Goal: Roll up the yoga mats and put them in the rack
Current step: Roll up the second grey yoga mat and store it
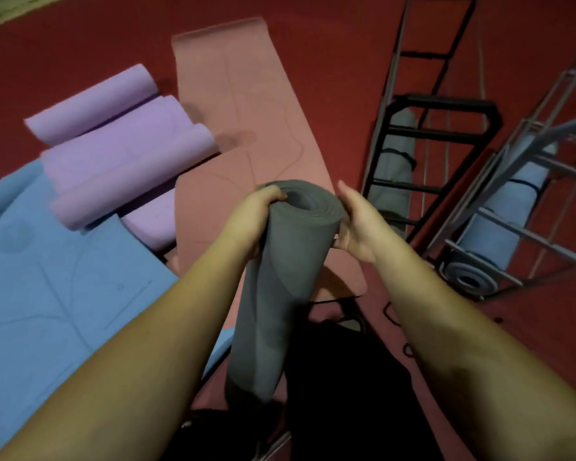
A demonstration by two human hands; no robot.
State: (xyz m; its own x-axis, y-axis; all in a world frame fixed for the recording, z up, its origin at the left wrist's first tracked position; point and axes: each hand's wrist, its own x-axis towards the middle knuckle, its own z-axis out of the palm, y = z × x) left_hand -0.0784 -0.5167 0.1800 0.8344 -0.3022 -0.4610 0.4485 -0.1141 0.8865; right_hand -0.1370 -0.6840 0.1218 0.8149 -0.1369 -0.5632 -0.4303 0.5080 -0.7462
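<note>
A rolled grey yoga mat [273, 294] stands upright in front of me, its open end facing up. My left hand [250, 221] grips the roll's upper left side, fingers curled over the rim. My right hand [356, 224] presses against its upper right side, thumb underneath. A pink mat [236, 104] lies flat on the red floor behind. To the right stand a black rack [446, 134] holding a rolled grey-blue mat [396, 168] and a grey metal rack [542, 181] holding a rolled blue mat [499, 231].
Several loosely rolled purple mats [120, 154] lie at the left, partly on a flat blue mat [57, 294]. Black straps [393, 317] lie on the floor near the racks. A dark shape [340, 394] fills the bottom centre.
</note>
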